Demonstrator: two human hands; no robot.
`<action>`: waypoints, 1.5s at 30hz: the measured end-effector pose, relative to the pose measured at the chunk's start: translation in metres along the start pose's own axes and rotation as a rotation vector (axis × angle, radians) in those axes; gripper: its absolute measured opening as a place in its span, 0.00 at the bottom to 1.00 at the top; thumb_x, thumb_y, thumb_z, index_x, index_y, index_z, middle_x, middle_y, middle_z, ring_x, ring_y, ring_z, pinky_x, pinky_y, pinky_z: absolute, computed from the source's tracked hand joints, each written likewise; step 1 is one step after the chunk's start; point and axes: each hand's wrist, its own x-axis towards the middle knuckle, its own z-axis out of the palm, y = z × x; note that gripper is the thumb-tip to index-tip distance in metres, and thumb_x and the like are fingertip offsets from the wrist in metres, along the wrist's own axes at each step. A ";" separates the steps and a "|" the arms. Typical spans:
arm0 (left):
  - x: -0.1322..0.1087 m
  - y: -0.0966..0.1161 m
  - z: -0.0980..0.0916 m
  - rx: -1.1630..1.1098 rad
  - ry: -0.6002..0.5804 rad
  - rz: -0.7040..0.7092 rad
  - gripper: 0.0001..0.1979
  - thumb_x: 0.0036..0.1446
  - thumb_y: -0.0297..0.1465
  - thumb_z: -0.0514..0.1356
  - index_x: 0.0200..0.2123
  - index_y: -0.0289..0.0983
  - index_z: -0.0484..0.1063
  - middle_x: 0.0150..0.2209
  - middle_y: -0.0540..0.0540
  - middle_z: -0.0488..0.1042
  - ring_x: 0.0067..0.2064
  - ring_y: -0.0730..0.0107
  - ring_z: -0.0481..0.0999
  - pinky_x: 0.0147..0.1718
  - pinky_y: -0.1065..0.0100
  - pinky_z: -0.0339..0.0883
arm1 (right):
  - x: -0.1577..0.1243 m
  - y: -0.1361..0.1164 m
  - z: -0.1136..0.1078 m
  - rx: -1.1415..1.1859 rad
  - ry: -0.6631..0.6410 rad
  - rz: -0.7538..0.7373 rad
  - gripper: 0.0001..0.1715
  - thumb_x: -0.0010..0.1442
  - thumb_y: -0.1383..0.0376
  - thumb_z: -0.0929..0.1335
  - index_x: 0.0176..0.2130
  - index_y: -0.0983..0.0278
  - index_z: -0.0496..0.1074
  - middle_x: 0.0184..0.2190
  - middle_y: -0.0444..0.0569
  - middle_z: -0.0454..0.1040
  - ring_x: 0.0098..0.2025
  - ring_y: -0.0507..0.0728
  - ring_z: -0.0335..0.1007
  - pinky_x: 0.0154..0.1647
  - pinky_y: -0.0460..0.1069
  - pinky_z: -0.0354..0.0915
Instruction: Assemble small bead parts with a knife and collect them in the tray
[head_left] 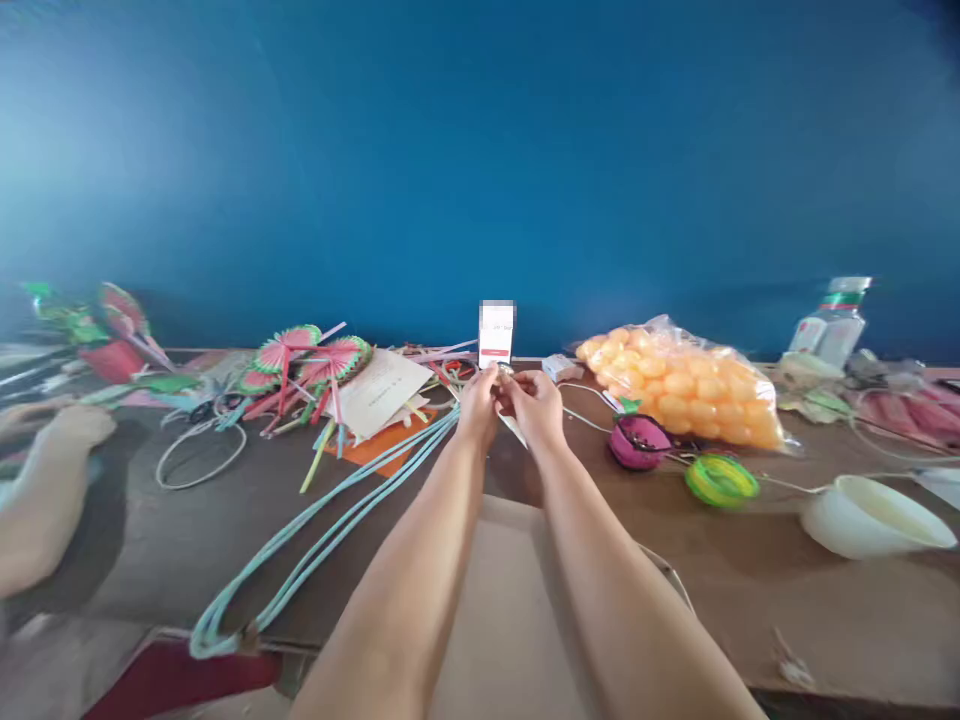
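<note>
The person's left hand (475, 408) and right hand (538, 408) met with fingertips pinched on a small shiny piece (505, 369), just before an upright phone (496, 336), its details too tiny to tell. It seemed light, hard and easily dropped, best held by its edges. A cluttered brown table (720, 600) stood against a blue wall (480, 150).

A small, pale, shiny piece (505, 369) sits at the fingertips of the left hand (478, 402) and right hand (538, 405), close by the lower end of the upright phone (496, 335). Partly covered by fingers, its exact shape and tilt are too small to tell.
</note>
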 end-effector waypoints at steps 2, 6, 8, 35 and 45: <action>0.001 -0.001 0.000 -0.008 0.012 -0.003 0.19 0.45 0.43 0.67 0.32 0.33 0.71 0.24 0.49 0.70 0.26 0.73 0.69 0.26 0.71 0.60 | 0.001 -0.001 0.000 0.060 0.004 0.031 0.21 0.42 0.57 0.77 0.30 0.61 0.66 0.20 0.39 0.72 0.18 0.50 0.67 0.18 0.45 0.66; 0.001 0.000 0.001 -0.041 0.013 -0.019 0.18 0.45 0.42 0.68 0.32 0.33 0.71 0.24 0.50 0.69 0.25 0.74 0.69 0.26 0.72 0.60 | 0.000 -0.005 0.001 0.165 0.009 0.117 0.21 0.42 0.59 0.77 0.30 0.62 0.65 0.20 0.40 0.72 0.17 0.48 0.65 0.18 0.44 0.66; 0.000 0.002 0.003 -0.054 0.002 -0.030 0.18 0.46 0.41 0.68 0.32 0.33 0.71 0.23 0.50 0.68 0.25 0.75 0.68 0.26 0.72 0.60 | -0.001 -0.008 0.001 0.196 0.005 0.166 0.21 0.41 0.60 0.77 0.30 0.63 0.65 0.20 0.40 0.72 0.17 0.47 0.64 0.17 0.43 0.65; -0.008 0.016 0.013 -0.148 0.134 -0.143 0.12 0.59 0.36 0.59 0.33 0.32 0.73 0.28 0.44 0.74 0.23 0.77 0.68 0.30 0.71 0.68 | 0.001 -0.016 -0.009 0.070 0.144 0.248 0.08 0.47 0.64 0.72 0.29 0.63 0.70 0.22 0.41 0.71 0.20 0.46 0.61 0.18 0.41 0.59; -0.002 0.005 0.005 -0.070 0.021 -0.080 0.13 0.56 0.38 0.61 0.35 0.32 0.72 0.30 0.44 0.74 0.28 0.70 0.74 0.29 0.70 0.66 | -0.001 -0.008 -0.007 -0.163 0.055 0.056 0.32 0.40 0.51 0.76 0.42 0.63 0.71 0.27 0.43 0.73 0.24 0.50 0.64 0.21 0.44 0.59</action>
